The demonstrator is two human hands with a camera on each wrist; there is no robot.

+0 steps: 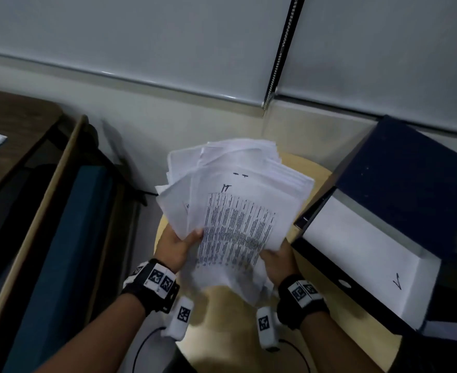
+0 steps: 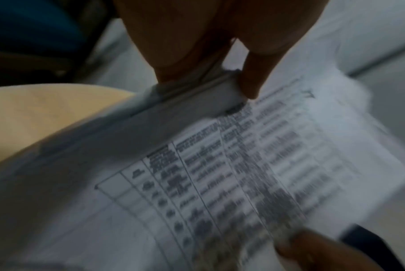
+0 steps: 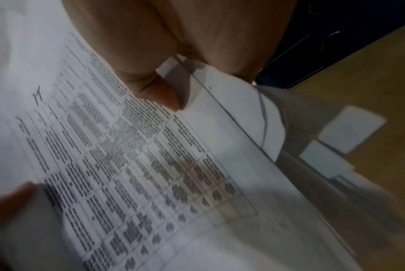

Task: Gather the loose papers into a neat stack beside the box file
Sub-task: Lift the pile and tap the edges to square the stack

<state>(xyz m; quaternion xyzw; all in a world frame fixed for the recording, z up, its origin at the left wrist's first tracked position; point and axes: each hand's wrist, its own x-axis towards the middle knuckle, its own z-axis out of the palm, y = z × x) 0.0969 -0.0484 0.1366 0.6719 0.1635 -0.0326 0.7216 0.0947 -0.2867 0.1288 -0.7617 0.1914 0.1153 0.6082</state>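
Note:
A fanned, uneven bundle of white papers (image 1: 235, 205) is held up over the round wooden table (image 1: 222, 313), its top sheet printed with a table of text. My left hand (image 1: 180, 247) grips the bundle's left edge, thumb on top (image 2: 248, 80). My right hand (image 1: 278, 261) grips the lower right edge, thumb pressed on the printed sheet (image 3: 159, 91). The dark blue box file (image 1: 399, 189) lies open on the right of the table, a white sheet (image 1: 356, 251) inside it. The papers (image 2: 243, 174) fill both wrist views (image 3: 150, 165).
To the left stand a cardboard box (image 1: 55, 211) holding something blue and a dark desk (image 1: 14, 122) with a sheet on it. A wall with window blinds (image 1: 168, 49) is close behind the table. Cables hang from my wrist cameras (image 1: 181, 321).

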